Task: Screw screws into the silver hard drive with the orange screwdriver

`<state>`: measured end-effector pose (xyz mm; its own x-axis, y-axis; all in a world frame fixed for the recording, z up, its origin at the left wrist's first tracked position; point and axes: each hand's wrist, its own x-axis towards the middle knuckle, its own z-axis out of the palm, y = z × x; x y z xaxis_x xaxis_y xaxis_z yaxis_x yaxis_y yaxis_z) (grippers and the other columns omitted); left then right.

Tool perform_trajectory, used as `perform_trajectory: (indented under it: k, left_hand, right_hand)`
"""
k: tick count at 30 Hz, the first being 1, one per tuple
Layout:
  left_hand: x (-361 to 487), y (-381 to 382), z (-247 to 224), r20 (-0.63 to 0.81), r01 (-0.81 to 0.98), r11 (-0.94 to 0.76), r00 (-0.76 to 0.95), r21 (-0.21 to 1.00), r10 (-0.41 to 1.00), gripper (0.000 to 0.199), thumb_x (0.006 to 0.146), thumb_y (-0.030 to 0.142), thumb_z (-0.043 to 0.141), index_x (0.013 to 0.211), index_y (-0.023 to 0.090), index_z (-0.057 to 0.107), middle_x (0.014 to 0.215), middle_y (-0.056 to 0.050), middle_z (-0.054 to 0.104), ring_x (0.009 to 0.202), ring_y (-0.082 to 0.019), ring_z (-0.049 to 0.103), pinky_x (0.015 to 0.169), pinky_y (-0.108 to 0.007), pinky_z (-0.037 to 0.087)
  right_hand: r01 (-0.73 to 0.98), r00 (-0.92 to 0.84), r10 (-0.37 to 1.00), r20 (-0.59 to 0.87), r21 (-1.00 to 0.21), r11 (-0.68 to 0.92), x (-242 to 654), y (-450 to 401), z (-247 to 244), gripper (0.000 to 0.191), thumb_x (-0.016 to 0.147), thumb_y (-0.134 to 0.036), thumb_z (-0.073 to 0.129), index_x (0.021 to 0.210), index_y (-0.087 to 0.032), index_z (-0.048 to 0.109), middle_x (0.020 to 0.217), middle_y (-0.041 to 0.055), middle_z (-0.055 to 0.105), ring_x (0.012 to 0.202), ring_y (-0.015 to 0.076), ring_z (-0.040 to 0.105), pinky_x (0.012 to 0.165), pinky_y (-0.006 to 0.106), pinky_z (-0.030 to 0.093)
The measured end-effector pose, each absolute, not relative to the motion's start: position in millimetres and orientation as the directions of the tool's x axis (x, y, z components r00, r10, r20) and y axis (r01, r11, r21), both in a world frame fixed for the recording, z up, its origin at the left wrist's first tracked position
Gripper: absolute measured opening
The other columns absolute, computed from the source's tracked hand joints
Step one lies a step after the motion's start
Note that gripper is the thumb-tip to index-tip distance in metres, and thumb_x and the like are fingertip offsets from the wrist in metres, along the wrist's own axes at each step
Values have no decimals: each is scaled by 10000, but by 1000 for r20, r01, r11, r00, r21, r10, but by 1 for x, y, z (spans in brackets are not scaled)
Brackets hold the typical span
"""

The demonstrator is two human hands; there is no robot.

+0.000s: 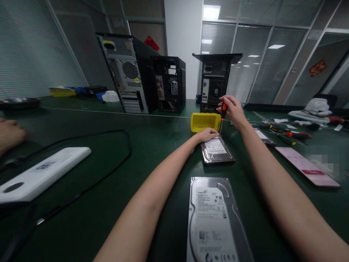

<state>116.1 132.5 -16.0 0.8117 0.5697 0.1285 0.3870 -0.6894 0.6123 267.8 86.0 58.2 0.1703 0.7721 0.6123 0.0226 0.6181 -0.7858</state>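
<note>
In my right hand (pixel 231 109) is a screwdriver (pixel 224 109) with a red and black handle, held nearly upright in the fingertips. Its shaft points down at the far edge of a silver hard drive (pixel 216 150), which lies flat on the green table. My left hand (pixel 207 135) grips the drive's far left end from above; its fingertips are partly hidden. Whether the screwdriver tip sits in a screw is too small to tell. Just behind the drive a yellow plastic bin (pixel 205 122) faces me. Closer to me lies a larger Seagate hard drive (pixel 214 218), label up.
Computer cases (pixel 131 72) stand at the back. A pink-screened phone (pixel 307 165) and scattered screwdrivers (pixel 297 135) lie on the right. To the left are a white power bank-like device (pixel 46 171), a black cable (pixel 103 173) and another person's hand (pixel 11 133).
</note>
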Motion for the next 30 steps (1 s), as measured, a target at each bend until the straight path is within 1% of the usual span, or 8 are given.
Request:
perform_trajectory:
  k: [5,9,15,18,21,25,30]
  left_hand:
    - [117,134,-17,130,390,-693,811,606,570,357,919,317,476,1107,112,701,1120,-60,717,1032,-180,630,910,-237,446]
    - [116,133,-16,132,390,-697,812,602,569,359,915,325,485,1108,114,702,1124,-64,716,1028,-187,633,908,-240,448]
    - [115,131,-14,138,390,-703,812,595,567,351,918,318,479,1103,121,702,1125,-53,717,1042,-181,628,908,-233,445]
    - [115,130,-14,140,387,-708,815,591,563,352,921,307,475,1102,108,702,1123,-59,717,1041,-182,628,907,-232,444]
    - [115,130,-14,144,388,-711,814,587,563,355,921,305,475,1104,103,702,1119,-65,717,1033,-184,630,902,-236,447]
    - [115,130,-14,149,390,-713,811,583,565,358,921,309,475,1099,99,704,1107,-68,721,1021,-190,634,894,-246,453]
    - [115,129,-14,147,388,-714,814,583,562,357,923,313,471,1093,106,706,1102,-61,723,1016,-181,635,889,-235,452]
  right_hand:
    - [48,188,769,611,-788,614,268,86,59,376,751,-559,675,923,-235,591,783,-25,630,651,92,646,674,237,565]
    - [30,196,776,600,-794,607,266,83,59,381,740,-545,691,918,-241,545,764,-28,649,625,99,651,639,240,563]
    - [117,147,776,614,-790,602,260,73,63,404,767,-502,676,1079,-271,567,755,-27,645,645,102,649,619,218,550]
    - [135,129,777,616,-787,602,259,71,65,350,773,-486,671,1018,-249,598,756,-24,627,634,92,635,604,209,544]
    - [129,141,782,607,-795,593,261,73,66,318,757,-473,691,934,-232,586,739,-27,611,614,88,621,596,214,546]
    - [119,162,785,597,-802,585,262,74,66,330,733,-470,716,891,-224,562,737,-24,622,603,93,620,599,231,559]
    - [84,163,791,590,-807,585,262,71,67,380,703,-499,729,878,-222,536,793,-12,668,619,101,641,596,236,569]
